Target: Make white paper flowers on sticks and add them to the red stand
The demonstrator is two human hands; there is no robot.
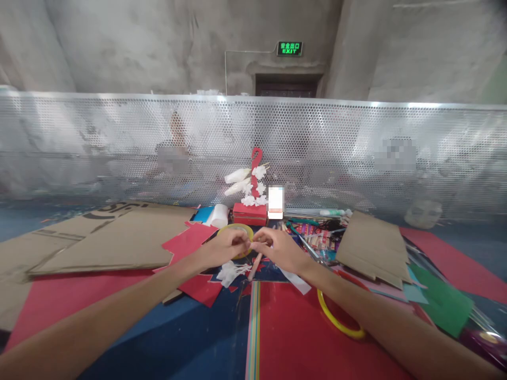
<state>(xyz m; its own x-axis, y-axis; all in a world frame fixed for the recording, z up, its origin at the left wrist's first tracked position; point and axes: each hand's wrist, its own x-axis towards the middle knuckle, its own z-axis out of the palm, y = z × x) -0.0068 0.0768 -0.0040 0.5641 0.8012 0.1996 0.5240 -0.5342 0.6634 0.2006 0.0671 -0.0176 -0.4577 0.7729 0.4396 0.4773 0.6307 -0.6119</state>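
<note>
My left hand (226, 248) and my right hand (279, 247) meet over the middle of the table, fingertips pinched close together. What they pinch is too small to make out. Just behind my left hand lies a roll of yellowish tape (249, 230). Below the fingertips, a short pinkish-brown stick (254, 268) slants down, and I cannot tell whether my right hand touches it. White paper flowers (230, 273) lie nearby among red paper scraps (233, 289). Farther back, a red hooked stand (255, 184) with white flowers on it rises from a red box (249, 215).
Cardboard sheets (130, 240) cover the left, with another cardboard piece (372, 245) at right. Scissors (311, 248) lie beyond my right hand. A yellow ring (336, 319) rests on red paper (317, 348) under my right forearm. A perforated metal panel (340, 148) closes the back.
</note>
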